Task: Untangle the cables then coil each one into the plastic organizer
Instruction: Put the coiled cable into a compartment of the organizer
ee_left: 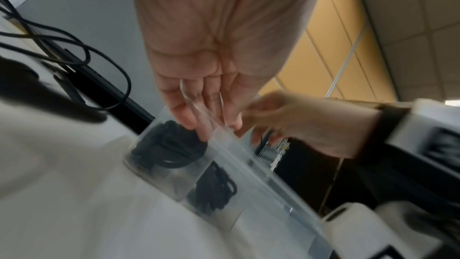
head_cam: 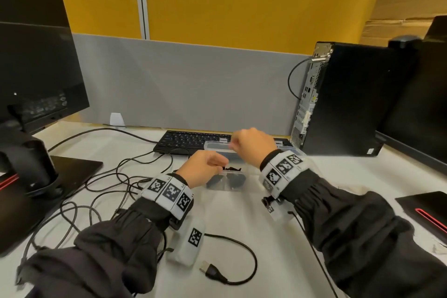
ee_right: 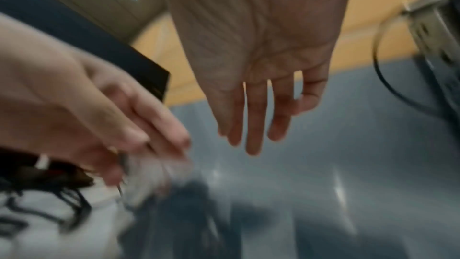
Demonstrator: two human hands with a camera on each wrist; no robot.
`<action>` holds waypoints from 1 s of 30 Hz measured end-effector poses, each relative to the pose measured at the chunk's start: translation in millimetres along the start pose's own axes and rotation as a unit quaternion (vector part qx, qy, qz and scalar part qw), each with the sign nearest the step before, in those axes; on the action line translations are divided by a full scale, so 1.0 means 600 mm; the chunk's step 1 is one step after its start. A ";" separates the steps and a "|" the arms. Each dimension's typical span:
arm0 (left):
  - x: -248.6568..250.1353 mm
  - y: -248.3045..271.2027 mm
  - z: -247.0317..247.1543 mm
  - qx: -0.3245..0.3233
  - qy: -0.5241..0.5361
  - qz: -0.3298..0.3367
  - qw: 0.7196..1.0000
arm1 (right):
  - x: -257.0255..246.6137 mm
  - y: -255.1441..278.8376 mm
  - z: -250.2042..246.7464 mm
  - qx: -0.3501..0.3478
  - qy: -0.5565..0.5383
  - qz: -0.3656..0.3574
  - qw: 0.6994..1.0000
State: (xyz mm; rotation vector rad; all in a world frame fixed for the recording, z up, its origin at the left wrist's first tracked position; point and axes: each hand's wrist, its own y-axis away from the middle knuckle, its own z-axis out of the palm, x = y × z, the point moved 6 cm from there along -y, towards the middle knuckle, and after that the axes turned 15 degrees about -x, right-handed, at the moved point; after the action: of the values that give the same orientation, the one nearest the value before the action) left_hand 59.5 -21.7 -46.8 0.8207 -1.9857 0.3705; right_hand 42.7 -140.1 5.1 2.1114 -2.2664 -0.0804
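Two coiled black cables (ee_left: 171, 145) sit in the clear plastic organizer (head_cam: 242, 152) beneath the left hand (head_cam: 205, 168), whose straight fingers (ee_left: 199, 123) press one coil down. Beside it, the right hand (head_cam: 251, 144) hovers, fingers loose. Released, that coil might spring out. Lengthwise, the organizer runs away from the fingertips.

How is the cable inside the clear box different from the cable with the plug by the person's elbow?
The cable in the plastic organizer is wound into a tight bundle; the USB cable lies in one loose loop on the desk. The bundle's plugs are hidden; the USB cable's plug shows. Both are black.
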 end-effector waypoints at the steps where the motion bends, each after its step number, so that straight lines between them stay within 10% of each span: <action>1: 0.005 0.007 -0.007 0.010 0.009 0.011 1.000 | -0.010 0.022 -0.017 0.040 -0.014 -0.029 0.999; 3: 0.014 0.027 -0.026 0.031 0.014 0.026 0.999 | -0.035 0.070 -0.017 -0.031 -0.030 -0.104 0.994; 6: 0.024 0.064 -0.042 0.013 0.003 0.019 1.000 | -0.062 0.133 0.070 -0.333 0.006 -0.138 0.933; 9: 0.042 0.096 -0.022 -0.060 -0.028 0.020 0.998 | -0.082 0.157 0.135 -0.406 0.073 -0.146 0.899; 14: 0.018 0.121 0.042 -0.202 -0.147 0.003 0.968 | -0.105 0.150 0.106 -0.304 -0.045 -0.216 0.927; 19: -0.002 0.118 -0.003 -0.090 -0.216 0.009 0.972 | -0.021 0.150 0.000 -0.123 -0.512 -0.156 0.836; 26: -0.048 0.134 -0.129 -0.001 -0.315 -0.099 0.944 | 0.278 0.211 -0.111 0.293 -0.460 0.084 0.834; 30: -0.035 0.138 -0.149 0.007 -0.396 -0.133 0.909 | 0.351 0.243 -0.094 0.255 -0.240 0.255 0.901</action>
State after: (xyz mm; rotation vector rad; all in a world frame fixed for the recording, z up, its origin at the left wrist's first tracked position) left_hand 68.4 96.2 -12.0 1.3858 -2.5481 -0.1507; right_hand -113.3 -340.6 70.6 1.7124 -3.3926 0.0216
